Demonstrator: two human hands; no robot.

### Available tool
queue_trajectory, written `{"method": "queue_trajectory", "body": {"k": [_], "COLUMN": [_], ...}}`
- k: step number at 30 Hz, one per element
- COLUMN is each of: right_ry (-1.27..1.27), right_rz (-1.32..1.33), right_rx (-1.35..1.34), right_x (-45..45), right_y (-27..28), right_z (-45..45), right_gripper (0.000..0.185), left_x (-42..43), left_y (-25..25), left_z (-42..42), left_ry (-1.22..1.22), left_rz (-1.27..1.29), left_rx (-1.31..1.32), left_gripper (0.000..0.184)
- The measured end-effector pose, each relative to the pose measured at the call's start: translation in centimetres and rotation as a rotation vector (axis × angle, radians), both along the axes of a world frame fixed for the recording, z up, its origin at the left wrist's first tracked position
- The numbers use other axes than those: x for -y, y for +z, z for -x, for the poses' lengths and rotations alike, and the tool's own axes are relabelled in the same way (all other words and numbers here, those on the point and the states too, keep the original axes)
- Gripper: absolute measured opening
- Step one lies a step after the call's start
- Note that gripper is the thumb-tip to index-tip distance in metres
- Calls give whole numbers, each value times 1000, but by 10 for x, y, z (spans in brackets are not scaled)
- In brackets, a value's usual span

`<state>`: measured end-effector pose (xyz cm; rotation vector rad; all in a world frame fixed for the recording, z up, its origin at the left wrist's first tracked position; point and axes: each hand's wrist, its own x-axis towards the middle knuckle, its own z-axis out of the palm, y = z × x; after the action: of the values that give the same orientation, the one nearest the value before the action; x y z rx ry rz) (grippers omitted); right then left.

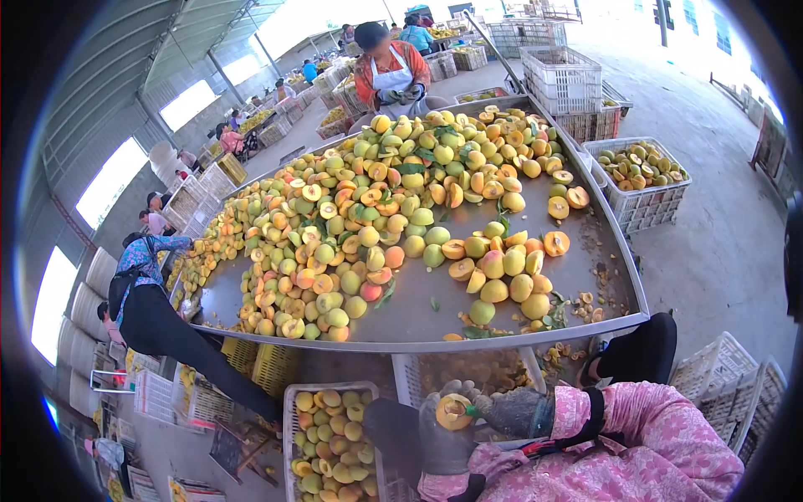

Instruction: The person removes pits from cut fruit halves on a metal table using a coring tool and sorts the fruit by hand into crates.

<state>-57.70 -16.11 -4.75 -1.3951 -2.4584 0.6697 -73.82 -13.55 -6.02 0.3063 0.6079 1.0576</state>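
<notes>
My left hand point(444, 432), in a grey glove, is closed around a cut yellow peach point(454, 411), its orange flesh and stone cavity facing up. Close beside it, my gloved right hand point(517, 412) is closed on a small tool with a green end point(473, 412) against the fruit's edge; the rest of the tool is hidden. Below both hands, a white crate point(407, 378) contains brownish scraps. To the left, another crate point(292, 431) is filled with peaches. A metal table point(410, 311) in front carries a big heap of whole and halved peaches point(368, 217).
Across the table sits a person in a white apron point(393, 79); another person point(155, 268) leans over its left end. A crate of halves point(644, 192) stands at the right. Stacked white crates point(723, 385) are at lower right. Scraps point(585, 309) lie along the table's near edge.
</notes>
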Motion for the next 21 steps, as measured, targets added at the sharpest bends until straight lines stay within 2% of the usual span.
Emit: {"method": "queue_trajectory", "body": {"k": [1, 3, 5, 6, 7, 8, 9, 10, 11, 12, 13, 14, 15, 16, 17, 18, 20, 21], "right_ry": [9, 18, 8, 9, -1, -10, -10, 37, 84, 81, 72, 63, 61, 56, 51, 49, -104, -104], "right_rz": [-7, -12, 73, 75, 114, 153, 156, 30, -99, -95, 8, 109, 110, 132, 154, 155, 432, 435], "right_rx": [-45, -88, -12, -13, -175, -337, -339, -426, -511, -512, -360, -207, -206, -386, -568, -566, -54, -52], "right_x": [0, -1, -2, -1, 1, 3, 2, -2, -6, -3, -2, -2, -3, -4, -6, -4, -6, -7], "right_y": [-9, -22, -32, -41, -56, -74, -104, -139, -136, -132, -77, -47, -67, -103, -104, -103, -33, -26], "right_z": [1, 2, 4, 5, 5, 7, 12, 19, 23, 21, 20, 20, 22, 27, 30, 26, 19, 21], "right_gripper": [59, 56, 54, 54, 49, 46, 46, 41, 36, 36, 33, 31, 31, 30, 29, 29, 30, 30], "left_x": [2, -4, -8, -9, -10, -12, -14, -16, -18, -18, -17, -17, -17, -17, -18, -18, -19, -20], "left_y": [-4, -18, -11, -6, 0, -3, -9, -13, -16, -18, -20, -21, -21, -21, -22, -21, -15, -5], "left_z": [5, 17, 17, 16, 14, 15, 17, 18, 17, 16, 16, 14, 12, 11, 11, 12, 13, 13], "left_ry": [-98, -174, -255, -226, -197, -197, -209, -223, -225, -195, -166, -169, -139, -111, -114, -130, -149, -259], "left_rz": [-135, -190, -248, -66, 115, 117, 84, 51, 52, -24, -100, -99, -133, -168, -166, -224, -278, -422], "left_rx": [-168, -195, -223, -164, -105, -105, -125, -146, -146, -265, -384, -383, -418, -453, -450, -491, -529, -710], "left_gripper": [36, 34, 32, 36, 42, 42, 42, 42, 42, 30, 19, 19, 19, 19, 19, 19, 20, 25]}}
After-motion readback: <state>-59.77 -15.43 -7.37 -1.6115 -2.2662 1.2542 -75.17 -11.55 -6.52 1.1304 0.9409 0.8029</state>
